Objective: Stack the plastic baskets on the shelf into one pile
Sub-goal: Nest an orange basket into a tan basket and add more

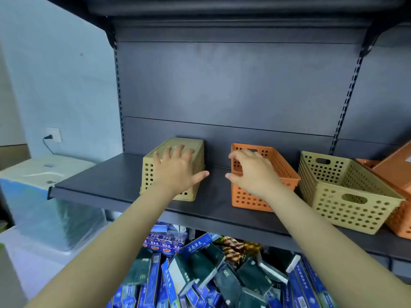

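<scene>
A beige perforated basket (148, 172) lies upside down at the left of the dark shelf (106, 181). My left hand (175, 167) rests flat on its top, fingers spread, not gripping. An orange basket (283, 168) stands upright in the middle. My right hand (251, 172) hovers over its near left rim with fingers curled and thumb apart, holding nothing. To the right stands a beige basket (347, 196) that looks like nested ones. An orange basket (400, 218) sits at the far right, partly cut off by the frame edge.
An orange flat piece (395, 167) leans on the far-right basket. Below the shelf lies a bin of several blue and dark green packets (200, 274). A white appliance (40, 170) wrapped in plastic stands at the left, under a wall socket (54, 134).
</scene>
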Tool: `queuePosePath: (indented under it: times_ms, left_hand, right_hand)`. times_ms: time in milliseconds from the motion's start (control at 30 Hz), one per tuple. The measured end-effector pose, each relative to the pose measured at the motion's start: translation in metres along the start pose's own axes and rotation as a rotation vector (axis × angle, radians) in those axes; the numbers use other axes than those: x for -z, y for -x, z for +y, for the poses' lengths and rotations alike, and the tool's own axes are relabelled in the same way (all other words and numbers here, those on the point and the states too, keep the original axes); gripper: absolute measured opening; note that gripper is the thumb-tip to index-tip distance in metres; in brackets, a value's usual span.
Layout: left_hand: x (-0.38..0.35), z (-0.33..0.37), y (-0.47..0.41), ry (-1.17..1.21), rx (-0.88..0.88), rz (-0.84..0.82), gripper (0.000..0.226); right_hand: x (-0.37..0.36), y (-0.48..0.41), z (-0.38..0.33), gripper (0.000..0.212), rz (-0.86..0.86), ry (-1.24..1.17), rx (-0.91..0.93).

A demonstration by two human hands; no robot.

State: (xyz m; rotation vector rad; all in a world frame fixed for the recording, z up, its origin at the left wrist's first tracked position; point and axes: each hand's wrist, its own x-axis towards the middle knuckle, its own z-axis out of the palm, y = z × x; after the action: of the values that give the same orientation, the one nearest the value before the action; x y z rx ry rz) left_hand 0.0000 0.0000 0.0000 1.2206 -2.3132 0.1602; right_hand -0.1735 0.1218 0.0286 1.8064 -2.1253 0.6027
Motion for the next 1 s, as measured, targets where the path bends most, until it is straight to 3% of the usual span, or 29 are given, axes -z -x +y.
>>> queuePosePath:
  times_ms: [200,400,533,667,833,1000]
  left_hand:
    - [-0.029,-0.041,-0.032,-0.12,-0.028,-0.074,0.083]
    - [-0.034,-0.052,-0.042,-0.145,-0.069,-0.004,0.071]
    - [-0.029,-0.059,-0.049,-0.059,0.008,0.015,0.071]
    - [-0.011,-0.081,-0.055,0.217,0.176,0.079,0.07]
    - [0.007,-0.109,-0.056,0.78,0.331,0.1,0.064]
    - [0.006,-0.121,-0.049,1.354,0.715,-0.078,0.039]
  right_hand:
    - [-0.029,-0.016,0.01,0.043,-0.045,0.064,-0.205]
    - [-0.046,-0.026,-0.002,0.041,0.005,0.178,-0.225]
    - [-0.049,-0.029,-0.012,0.042,0.04,0.164,-0.232]
    - [-0.051,-0.03,-0.019,0.041,0.073,0.146,-0.225]
    - [-0.05,-0.037,-0.039,0.041,0.078,0.048,-0.219]
    - [-0.045,-0.053,-0.055,0.043,0.16,-0.13,-0.257]
